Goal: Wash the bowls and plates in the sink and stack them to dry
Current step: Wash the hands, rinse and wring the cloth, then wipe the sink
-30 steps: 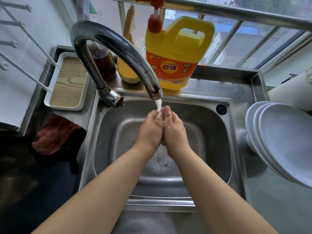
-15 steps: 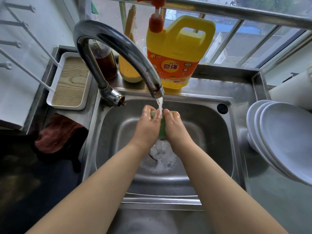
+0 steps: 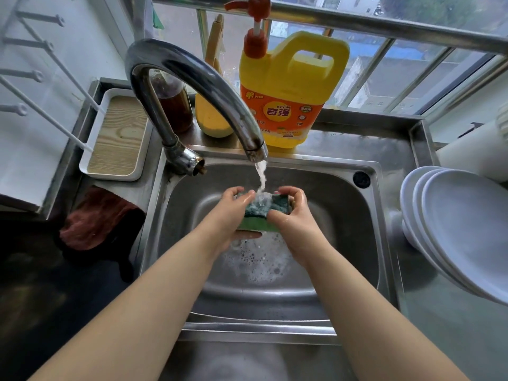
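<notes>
While both hands (image 3: 268, 215) gripped the sponge (image 3: 264, 213) under running water, washed plates (image 3: 461, 232) stood stacked at frame right.

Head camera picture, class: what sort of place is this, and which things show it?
Most likely a home kitchen's washing-up corner: a steel sink under a running tap, a yellow dish soap jug on the ledge, and white plates stacked beside the basin.

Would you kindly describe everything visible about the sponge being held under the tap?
The sponge is a rectangular block with a dark teal scouring face on top and a bright green foam layer beneath. It is soaked, lying roughly flat over the sink, gripped at its ends by the left hand and right hand, with tap water striking its top.
</notes>
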Demonstrator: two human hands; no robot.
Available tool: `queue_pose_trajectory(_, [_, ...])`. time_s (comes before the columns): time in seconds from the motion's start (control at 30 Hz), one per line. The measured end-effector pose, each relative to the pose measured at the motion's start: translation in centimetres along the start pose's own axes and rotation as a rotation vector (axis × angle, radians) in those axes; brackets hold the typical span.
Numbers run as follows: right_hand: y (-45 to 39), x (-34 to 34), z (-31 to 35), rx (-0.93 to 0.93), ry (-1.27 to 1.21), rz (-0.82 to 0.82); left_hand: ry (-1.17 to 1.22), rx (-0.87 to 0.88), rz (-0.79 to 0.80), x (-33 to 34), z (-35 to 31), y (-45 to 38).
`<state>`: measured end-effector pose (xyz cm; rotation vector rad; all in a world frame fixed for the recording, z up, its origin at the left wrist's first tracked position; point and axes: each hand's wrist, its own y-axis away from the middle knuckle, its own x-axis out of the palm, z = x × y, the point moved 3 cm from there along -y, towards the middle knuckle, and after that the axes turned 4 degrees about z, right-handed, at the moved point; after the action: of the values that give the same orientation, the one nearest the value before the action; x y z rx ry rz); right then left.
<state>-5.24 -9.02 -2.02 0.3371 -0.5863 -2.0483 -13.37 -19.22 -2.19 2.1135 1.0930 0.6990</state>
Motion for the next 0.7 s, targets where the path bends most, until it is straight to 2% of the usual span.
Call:
queue_pose_trajectory(0.17, [-0.5,1.0,-0.2,0.066,0.191,-0.113,-0.248,0.141,-0.076,0.7,0.0,0.0])
queue_pose_trajectory(0.27, [-0.4,1.5,0.2,-0.036,0.27,-0.18,-0.252,0.207,-0.141,1.0,-0.1,0.3])
queue_pose_trajectory(0.37, [0.0,1.8,0.9,-0.104,0.24,-0.219,-0.215,0.252,-0.151,1.5,-0.4,0.5])
queue_pose_trajectory(0.57, [0.5,2.3,2.0,-0.146,0.192,-0.2,-0.109,0.299,-0.148,1.9,-0.7,0.7])
queue_pose_trajectory(0.7, [0.6,2.2,2.0,-0.151,0.184,-0.174,-0.134,0.349,-0.163,2.1,-0.8,1.2])
